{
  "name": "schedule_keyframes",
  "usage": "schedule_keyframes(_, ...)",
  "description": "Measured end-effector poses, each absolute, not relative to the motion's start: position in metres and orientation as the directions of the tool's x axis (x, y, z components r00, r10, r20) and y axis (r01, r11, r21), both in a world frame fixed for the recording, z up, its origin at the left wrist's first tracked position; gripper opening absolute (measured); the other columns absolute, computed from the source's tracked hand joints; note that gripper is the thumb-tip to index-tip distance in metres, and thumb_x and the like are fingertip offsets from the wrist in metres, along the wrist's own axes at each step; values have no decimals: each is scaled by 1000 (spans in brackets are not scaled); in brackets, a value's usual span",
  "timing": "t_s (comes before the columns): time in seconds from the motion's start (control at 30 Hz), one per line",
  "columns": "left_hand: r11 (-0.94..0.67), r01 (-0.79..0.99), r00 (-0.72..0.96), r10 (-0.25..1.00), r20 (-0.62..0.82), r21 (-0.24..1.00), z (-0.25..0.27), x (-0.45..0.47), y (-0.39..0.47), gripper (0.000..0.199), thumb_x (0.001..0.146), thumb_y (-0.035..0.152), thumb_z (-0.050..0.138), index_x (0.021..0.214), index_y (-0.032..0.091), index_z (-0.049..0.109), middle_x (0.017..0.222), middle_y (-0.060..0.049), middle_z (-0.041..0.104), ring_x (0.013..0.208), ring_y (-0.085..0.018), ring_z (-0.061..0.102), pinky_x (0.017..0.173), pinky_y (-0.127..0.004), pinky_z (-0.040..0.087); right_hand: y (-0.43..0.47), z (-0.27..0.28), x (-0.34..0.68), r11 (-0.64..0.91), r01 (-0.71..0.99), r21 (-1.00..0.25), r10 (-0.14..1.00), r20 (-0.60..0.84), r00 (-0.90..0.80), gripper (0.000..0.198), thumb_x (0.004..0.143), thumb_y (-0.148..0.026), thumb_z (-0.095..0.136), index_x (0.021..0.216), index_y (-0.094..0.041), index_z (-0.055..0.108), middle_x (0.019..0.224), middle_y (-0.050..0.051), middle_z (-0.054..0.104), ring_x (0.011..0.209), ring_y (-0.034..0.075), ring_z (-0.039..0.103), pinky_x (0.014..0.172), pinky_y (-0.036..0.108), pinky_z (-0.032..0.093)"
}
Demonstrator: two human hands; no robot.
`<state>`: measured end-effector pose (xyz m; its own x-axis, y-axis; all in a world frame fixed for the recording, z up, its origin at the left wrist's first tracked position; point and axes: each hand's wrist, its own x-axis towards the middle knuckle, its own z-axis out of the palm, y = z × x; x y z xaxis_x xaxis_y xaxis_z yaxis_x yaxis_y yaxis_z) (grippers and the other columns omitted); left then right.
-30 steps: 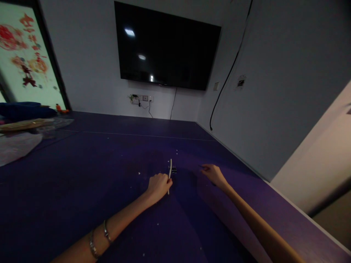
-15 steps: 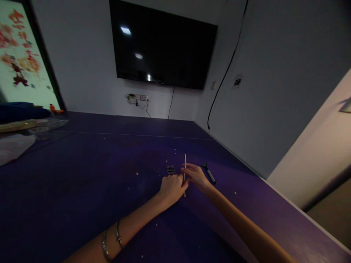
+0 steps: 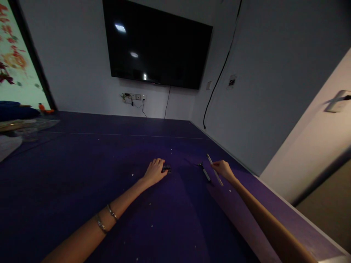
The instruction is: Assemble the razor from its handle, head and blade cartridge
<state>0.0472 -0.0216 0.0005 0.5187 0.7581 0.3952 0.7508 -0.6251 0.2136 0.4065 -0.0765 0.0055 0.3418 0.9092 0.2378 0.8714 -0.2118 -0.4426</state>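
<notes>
My left hand [image 3: 155,171] is at a small dark rectangular piece [image 3: 166,168], its thumb and fingers closed about the near side; the far side sticks out to the right. My right hand [image 3: 223,170] pinches a thin, flat, pale strip-like thing [image 3: 215,170], seen nearly edge-on and tilted. Whether it touches the table I cannot tell. Between the hands lies what looks like a razor [image 3: 205,173], with a grey handle and a dark crosswise head. It is just left of the pale thing, and neither hand touches it.
The purple table [image 3: 131,204] carries scattered white specks. Clear plastic wrapping [image 3: 41,126] and a dark blue bundle [image 3: 16,111] lie at the far left. Walls border the table behind and at right; a black cable [image 3: 216,84] hangs down near the corner.
My hands have come apart. The right one has carried the pale strip-like thing to the right, past the razor. The left has let go of it and moved onto the small dark piece.
</notes>
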Motion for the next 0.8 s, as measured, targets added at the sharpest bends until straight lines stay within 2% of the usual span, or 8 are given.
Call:
schedule_keyframes(0.1,-670,719,564,717,409,185,-14,44,-7,49,77,35,51,119,10,44,125,-15,46,118,-26,40,100,-38,29,-75,-2,411,-225,889,-400,928,190,320,23,69,-26,54,64,-11,70,51,4,61,55,17,60,45,19,32)
schedule_keyframes(0.2,-680,711,594,718,363,179,-25,44,3,57,75,34,52,124,8,40,131,-16,42,124,-27,35,104,-38,25,-73,-10,407,-233,905,-355,940,158,304,23,69,-25,53,56,-12,67,48,4,58,51,16,58,44,20,30)
schedule_keyframes(0.53,-669,684,600,743,296,291,-33,43,11,57,77,32,49,128,9,37,130,-14,47,120,-23,43,101,-34,30,-70,-16,401,-256,917,-306,938,151,312,21,73,-28,54,71,-14,70,69,10,68,65,18,64,49,20,34)
schedule_keyframes(0.8,-631,683,560,775,292,366,-24,45,4,49,74,29,54,121,16,44,119,-10,56,109,-20,53,95,-34,36,-80,-1,400,-246,915,-320,939,156,307,29,77,-33,51,69,-14,71,61,9,66,61,19,63,48,21,34)
